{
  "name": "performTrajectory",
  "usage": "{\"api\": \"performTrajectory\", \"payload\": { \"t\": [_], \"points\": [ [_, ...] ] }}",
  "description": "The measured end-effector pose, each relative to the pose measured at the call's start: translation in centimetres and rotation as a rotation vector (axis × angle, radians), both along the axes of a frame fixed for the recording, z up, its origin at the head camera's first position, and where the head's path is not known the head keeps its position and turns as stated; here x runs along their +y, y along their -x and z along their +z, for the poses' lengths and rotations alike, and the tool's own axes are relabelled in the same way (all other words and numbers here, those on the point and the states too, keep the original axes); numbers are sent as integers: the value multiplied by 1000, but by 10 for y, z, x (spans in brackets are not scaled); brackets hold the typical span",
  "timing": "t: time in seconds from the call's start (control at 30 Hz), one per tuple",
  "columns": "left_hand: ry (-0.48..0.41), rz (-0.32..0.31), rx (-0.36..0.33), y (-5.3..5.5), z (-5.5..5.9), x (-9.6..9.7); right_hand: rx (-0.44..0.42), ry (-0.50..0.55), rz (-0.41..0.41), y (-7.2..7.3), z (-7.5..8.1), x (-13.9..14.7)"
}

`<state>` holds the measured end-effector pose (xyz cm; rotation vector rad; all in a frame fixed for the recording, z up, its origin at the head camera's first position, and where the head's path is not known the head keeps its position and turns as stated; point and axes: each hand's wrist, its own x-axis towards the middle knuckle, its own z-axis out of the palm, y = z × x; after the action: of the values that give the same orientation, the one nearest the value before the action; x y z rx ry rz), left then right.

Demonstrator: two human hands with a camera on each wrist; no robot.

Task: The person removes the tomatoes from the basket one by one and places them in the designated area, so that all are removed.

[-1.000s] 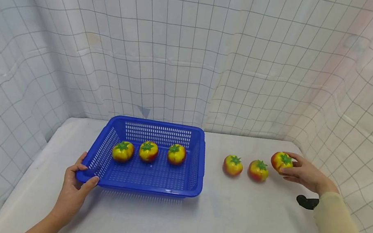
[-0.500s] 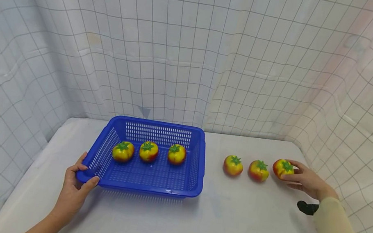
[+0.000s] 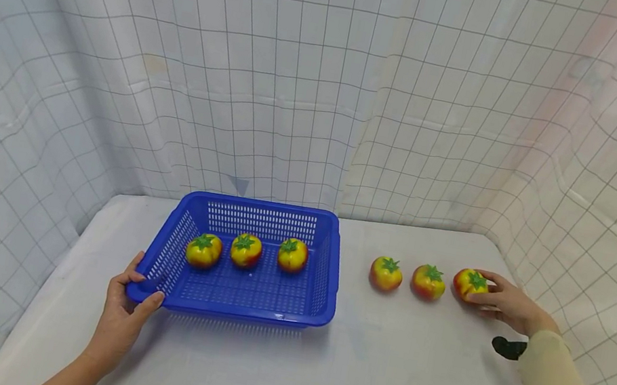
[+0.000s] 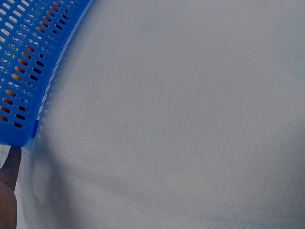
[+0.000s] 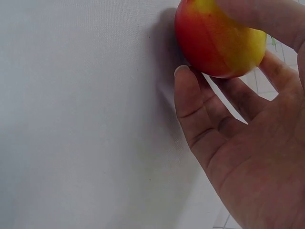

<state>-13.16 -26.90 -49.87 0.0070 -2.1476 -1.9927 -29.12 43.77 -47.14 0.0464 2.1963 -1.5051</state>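
In the head view my left hand (image 3: 116, 324) grips the near left corner of a blue plastic basket (image 3: 244, 312), thumb on the front rim and fingers along the side. Three red-and-yellow tomatoes with green leafy tops sit inside it, the middle one (image 3: 245, 251) between the others. At the far right my right hand (image 3: 513, 307) holds a similar tomato (image 3: 466, 284) between thumb and fingers, low over the table. The right wrist view shows the thumb over this tomato (image 5: 214, 43) and the fingers beneath it. Left of it stand two more tomatoes, one (image 3: 385, 274) nearer the basket and another (image 3: 428, 282) beside it.
A white cloth covers the table (image 3: 362, 381). Grid-patterned white curtains (image 3: 315, 83) hang at the back and both sides. A small black object (image 3: 507, 347) shows beside my right wrist.
My right hand has lowered the tomato and shifted it slightly right, in line with the two beside it. The left hand and the basket stay where they were.
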Motion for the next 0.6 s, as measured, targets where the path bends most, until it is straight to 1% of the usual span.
{"api": "performTrajectory", "payload": {
  "t": [0.2,0.6],
  "points": [
    [23,2,7,0,0,0,7,14,3,-2,0,-1],
    [15,3,3,0,-1,0,9,-9,2,-2,-1,-3]
  ]
}}
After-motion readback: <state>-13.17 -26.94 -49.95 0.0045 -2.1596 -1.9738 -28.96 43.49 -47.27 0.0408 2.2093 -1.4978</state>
